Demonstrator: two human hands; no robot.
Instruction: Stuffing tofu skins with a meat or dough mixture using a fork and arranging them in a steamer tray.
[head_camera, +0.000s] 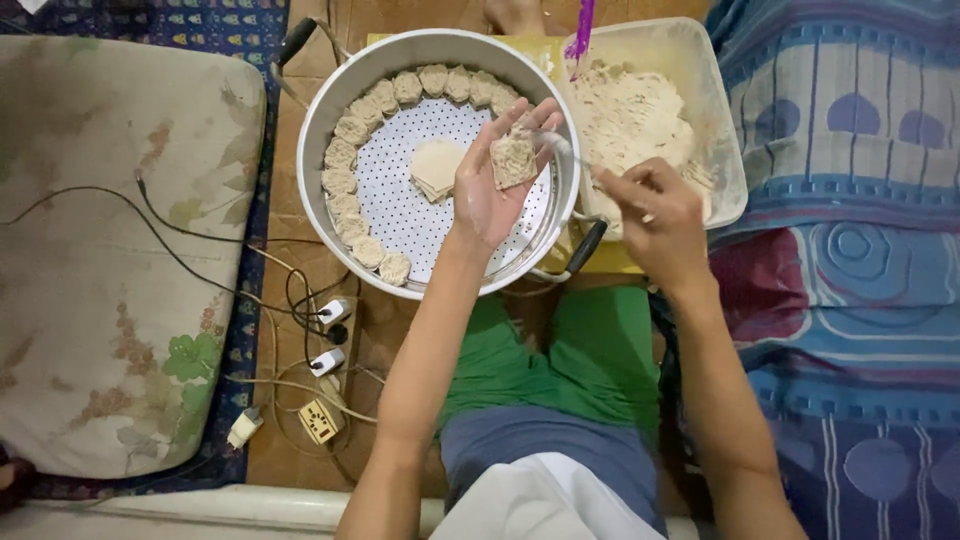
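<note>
Cupping: your left hand (487, 190) lay palm-up over the steamer tray (345, 95), fingers half curled, and cradled a filled wrapper (513, 160) on the fingertips rather than clamping it.
Right hand: your right hand (655, 215) was pinched shut on a thin utensil (562, 143), probably a spoon, whose tip reached to the wrapper's edge.
Wrapper's place: it sat in your palm, above the tray's right side, close to the rim.
Tray: finished dumplings (352, 128) curved along the tray's left and far rim; a stack of plain wrappers (436, 168) rested near the centre on the perforated plate.
Filling: the plastic tub (725, 130) of pale filling stood just beside the tray's right edge, a purple utensil (581, 30) stuck in at its far corner.
Floor: a cushion (110, 250) and a tangle of cables and plugs (325, 335) lay off the tray's left.
Risk: with so loose a cradle, I judged the wrapper could tip off your fingers and spill; too hard a press from the utensil might tear the thin dough.
Risk two: your forearm hung low over the near rim, so a careless sweep could knock the tray.
</note>
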